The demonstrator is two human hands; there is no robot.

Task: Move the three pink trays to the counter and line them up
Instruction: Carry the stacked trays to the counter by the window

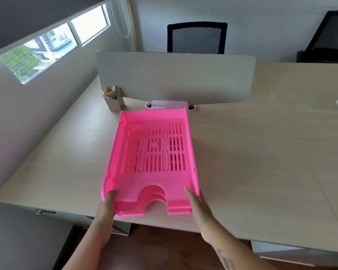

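desk: pale wood top (261,152), fills most of the view, near edge at bottom
divider: grey screen (174,78) upright across the desk's far side
chairs: black mesh back (196,38) behind the divider, second dark one (328,36) far right
pink trays: nested stack (152,158) on the desk, centre-left, long side running away from the person, cut-out front overhanging near the desk edge; layered rims show at the front, exact count hard to tell
pen box: cardboard holder (113,100) just beyond the stack's far-left corner, by the divider
left hand: (107,207) grasping the stack's front-left corner, thumb on the rim
right hand: (197,203) grasping the front-right corner, fingers along the side wall
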